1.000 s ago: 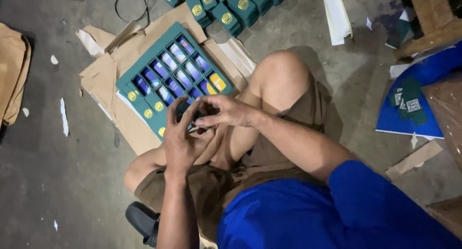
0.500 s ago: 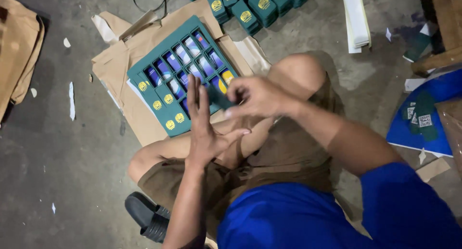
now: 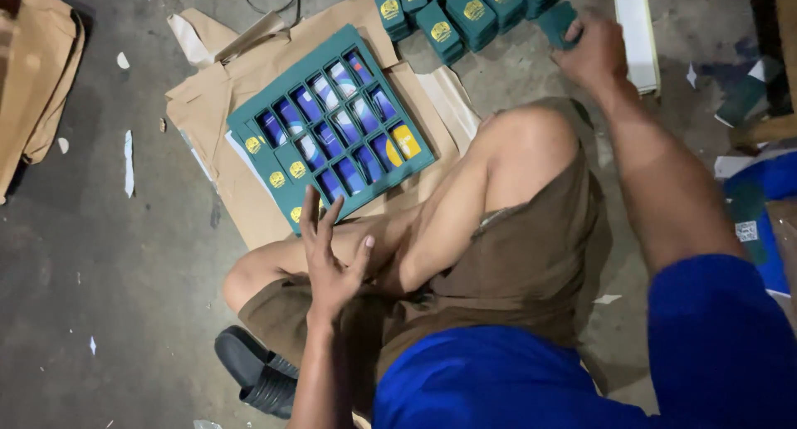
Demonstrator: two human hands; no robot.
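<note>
A grey concrete floor [image 3: 108,296] carries flattened brown cardboard [image 3: 249,80], and on it lies a dark green tray [image 3: 332,134] divided into a grid of slots. By the look of it, most slots already hold blue-faced packets, with one yellow-fronted piece at the near right corner; whether any slot remains empty I cannot tell. The left hand [image 3: 330,259] hangs just below the tray's near edge, fingers spread, holding nothing. Farther right, past the raised knee, the right hand [image 3: 591,51] closes on a small green box [image 3: 558,22] at the end of a row of small green boxes [image 3: 452,10], not yet brought to the tray.
</note>
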